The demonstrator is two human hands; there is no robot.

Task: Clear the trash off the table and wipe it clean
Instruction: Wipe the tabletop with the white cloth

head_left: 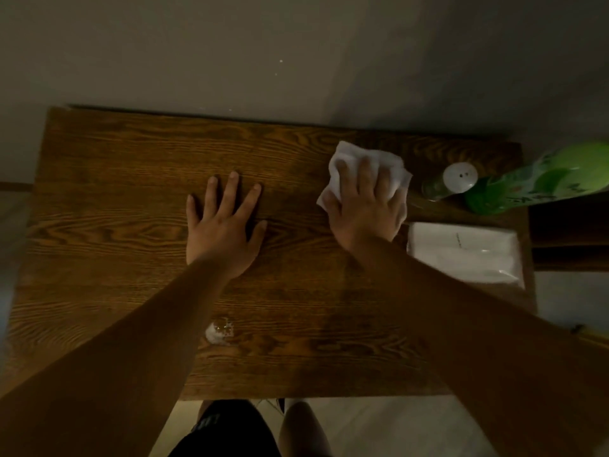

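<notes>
A dark wooden table (108,179) fills the view, seen from above. My right hand (364,206) presses flat on a white tissue (349,156) at the table's far right part; the tissue sticks out beyond the fingers. My left hand (224,222) lies flat on the bare wood near the middle, fingers spread, holding nothing. A small foamy wet spot (220,331) sits on the wood near the front edge, just right of my left forearm.
A green bottle with a white cap (456,181) lies on its side at the right edge. A white tissue pack (468,252) rests beside my right forearm. A grey wall runs behind the table. My legs show below the front edge.
</notes>
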